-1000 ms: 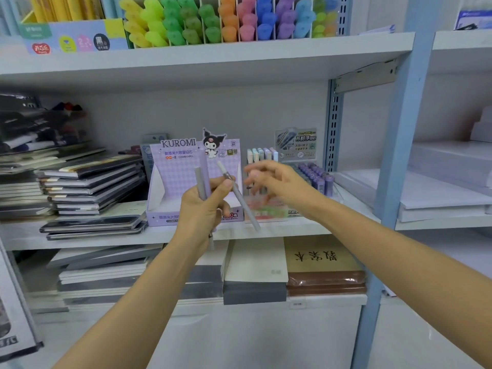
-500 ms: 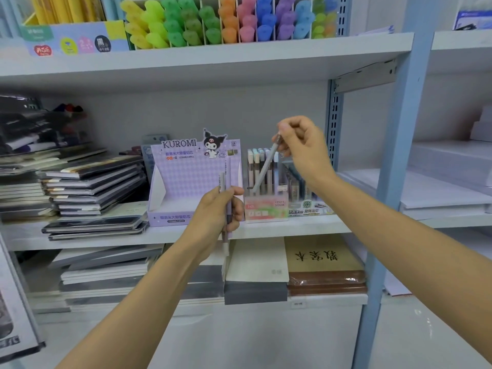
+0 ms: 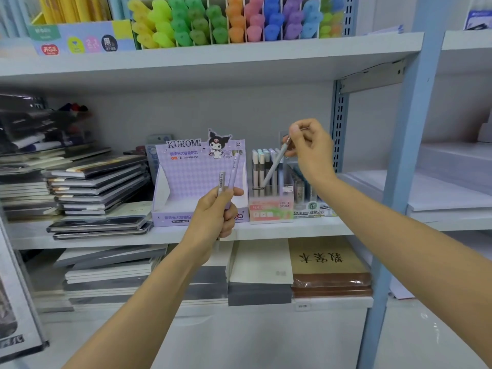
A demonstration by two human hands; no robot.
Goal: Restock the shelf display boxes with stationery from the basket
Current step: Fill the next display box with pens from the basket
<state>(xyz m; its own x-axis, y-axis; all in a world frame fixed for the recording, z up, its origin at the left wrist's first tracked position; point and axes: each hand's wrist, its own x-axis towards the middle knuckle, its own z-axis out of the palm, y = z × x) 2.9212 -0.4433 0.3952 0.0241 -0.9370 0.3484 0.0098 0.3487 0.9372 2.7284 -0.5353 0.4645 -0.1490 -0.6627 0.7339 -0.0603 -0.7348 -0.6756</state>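
My left hand (image 3: 215,214) grips two slim pens (image 3: 231,177), grey and lilac with barcode strips, upright in front of the purple Kuromi display box (image 3: 186,182). My right hand (image 3: 310,147) pinches the top end of a grey-blue pen (image 3: 274,166), which slants down with its tip among the upright pens in the pink Fruit Soda display box (image 3: 271,209). The basket is out of view.
A third small display box (image 3: 311,206) stands right of the pink one. Stacked notebooks (image 3: 98,187) fill the shelf's left side. Highlighters (image 3: 226,20) line the shelf above. A blue upright post (image 3: 410,155) stands just right of my right arm. Paper packs (image 3: 327,265) lie below.
My right hand took one pen from my left hand, carried it up and right, and lowered its tip into the pink box. My left hand stayed put, pens spread slightly.
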